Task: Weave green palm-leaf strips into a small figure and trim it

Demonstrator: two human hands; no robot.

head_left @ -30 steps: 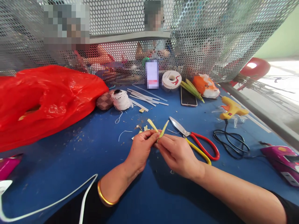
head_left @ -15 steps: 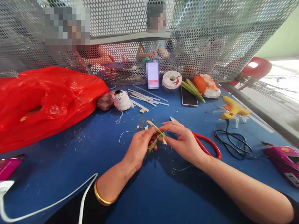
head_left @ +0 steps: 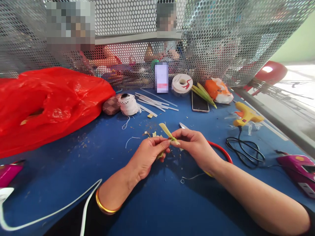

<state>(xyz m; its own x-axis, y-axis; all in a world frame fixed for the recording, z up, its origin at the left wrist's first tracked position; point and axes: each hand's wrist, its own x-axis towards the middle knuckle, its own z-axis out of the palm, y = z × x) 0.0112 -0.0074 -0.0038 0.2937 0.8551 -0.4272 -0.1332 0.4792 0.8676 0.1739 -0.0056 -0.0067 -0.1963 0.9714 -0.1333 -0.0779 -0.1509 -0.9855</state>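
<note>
Left hand and right hand still pinching yellow-green leaf strip, now raised slightly, scissors behind.

Free to pass over bare bench, front L; blocked far L by red bag, R by scissors + glue gun.

Lighting: bright daylight. We note that it enters from the right, where the floor washes out to near white.
Shadows: soft and dark on the blue table, under the left hand, the right hand and both forearms.
Glare: we log white sheen on the red plastic bag.
Focus: the yellow-green strip pinched by both hands is crisp. The figures behind the perforated metal screen are hazy.
Distortion: we see wide-angle bowing at the edges, with the screen bending in the corners.
</note>
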